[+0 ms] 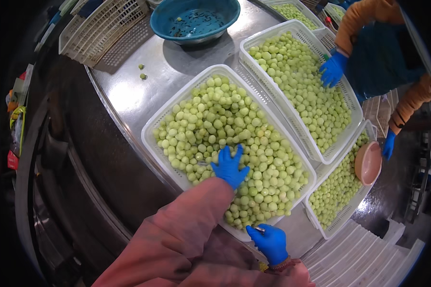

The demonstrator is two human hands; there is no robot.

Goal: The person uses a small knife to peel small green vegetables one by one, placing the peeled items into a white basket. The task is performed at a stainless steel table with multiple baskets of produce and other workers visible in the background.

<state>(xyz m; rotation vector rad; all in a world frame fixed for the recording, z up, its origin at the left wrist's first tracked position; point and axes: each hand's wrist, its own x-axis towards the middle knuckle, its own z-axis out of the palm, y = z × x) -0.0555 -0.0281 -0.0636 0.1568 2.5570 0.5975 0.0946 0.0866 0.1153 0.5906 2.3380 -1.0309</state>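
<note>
Before me a white perforated plastic basket is filled with round pale-green fruit. My left hand, in a blue glove, rests on the fruit near the basket's middle with its fingers spread. The fruit dips into a hollow just beyond those fingers. My right hand, also gloved in blue, is at the basket's near edge. Its fingers close around a small tool with a metal part; most of it is hidden, so its kind is unclear.
A co-worker's gloved hand touches fruit in a second basket at right. A third basket holds fruit and a pink bowl. On the steel table stand a blue basin and a slatted crate.
</note>
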